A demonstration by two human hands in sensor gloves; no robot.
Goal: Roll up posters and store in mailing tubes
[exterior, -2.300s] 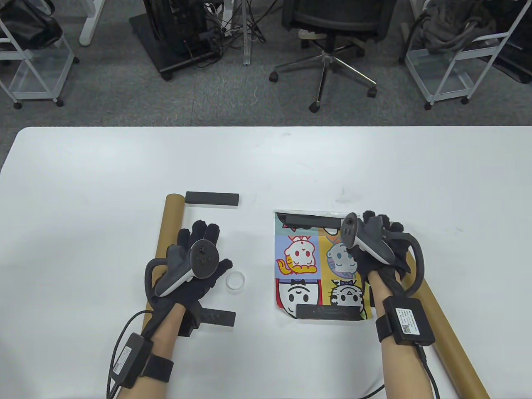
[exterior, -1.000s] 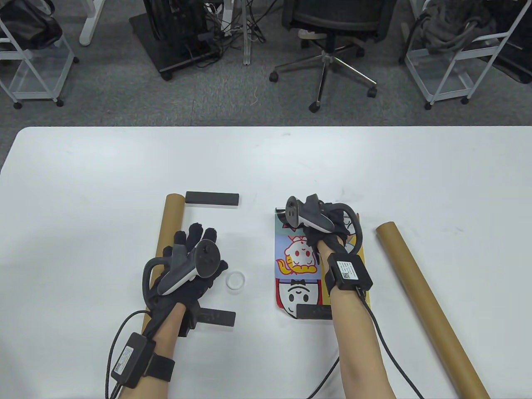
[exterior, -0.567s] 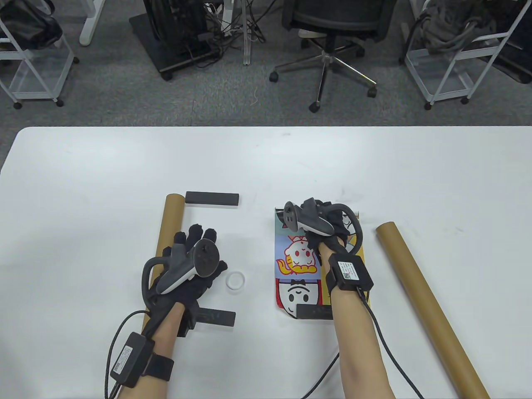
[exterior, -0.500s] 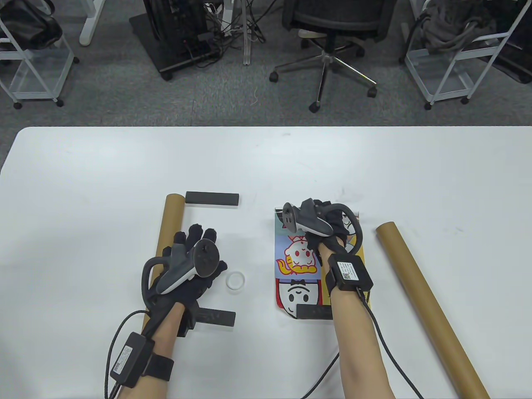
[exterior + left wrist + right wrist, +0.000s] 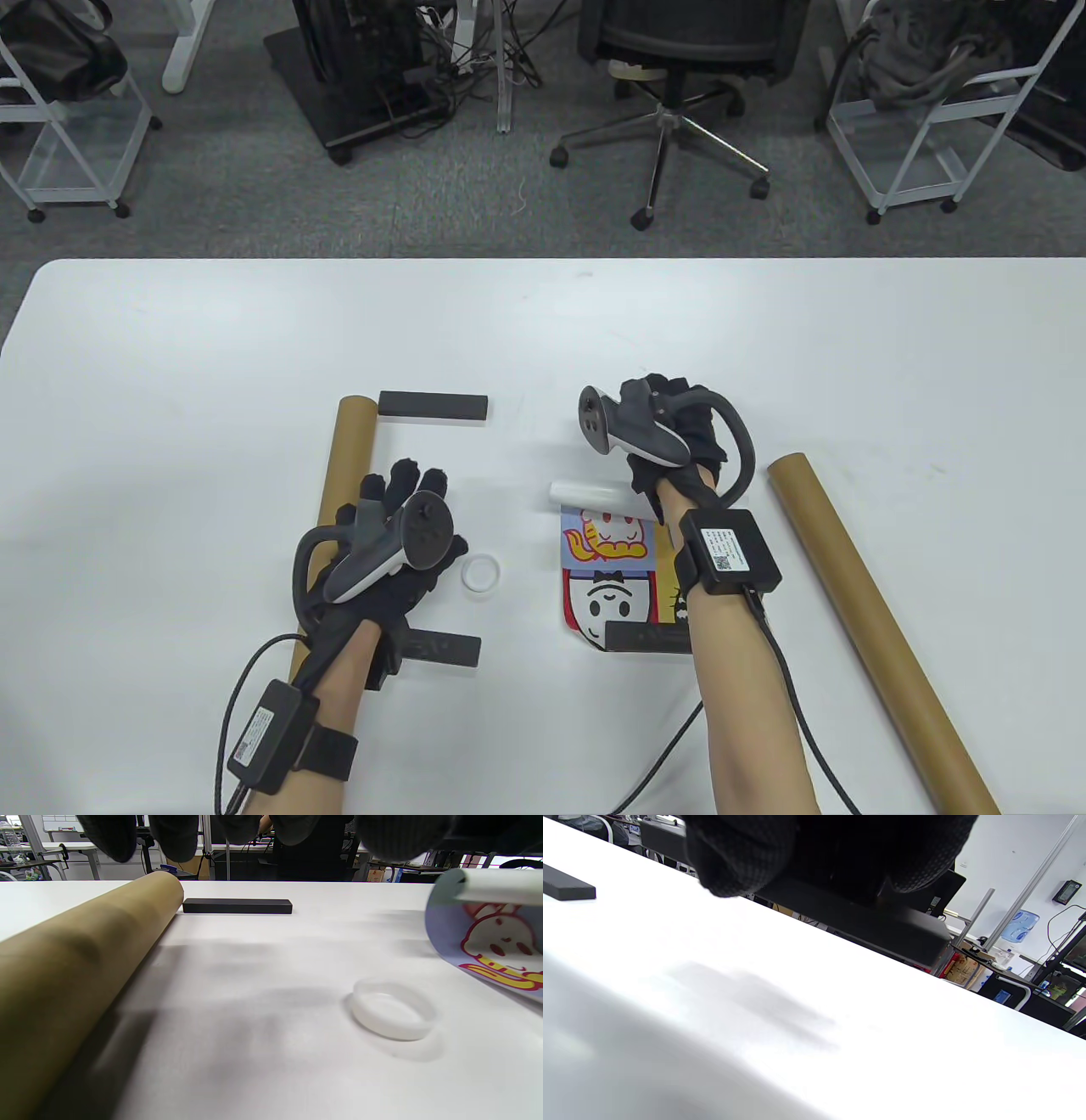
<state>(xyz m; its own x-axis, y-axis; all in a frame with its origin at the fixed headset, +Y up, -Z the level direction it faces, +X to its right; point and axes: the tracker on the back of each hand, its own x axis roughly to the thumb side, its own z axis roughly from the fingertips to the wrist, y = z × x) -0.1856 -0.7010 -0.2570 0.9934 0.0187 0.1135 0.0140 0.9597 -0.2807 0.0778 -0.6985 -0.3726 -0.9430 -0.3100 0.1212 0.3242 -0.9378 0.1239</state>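
My left hand [image 5: 386, 543] lies flat, fingers spread, beside the left tube [image 5: 339, 501]. The poster [image 5: 607, 569] has curled up in the middle. My right hand [image 5: 670, 433] seems to grip a black bar [image 5: 882, 929] above it.

White table [image 5: 170, 382] fills lower frame. On it: cardboard tube [image 5: 339, 501] left of centre, second tube [image 5: 882, 632] running to lower right, black bars [image 5: 433, 406] [image 5: 441, 649] [image 5: 649, 637], white ring [image 5: 480, 575], half-curled cartoon poster [image 5: 607, 569] at centre.
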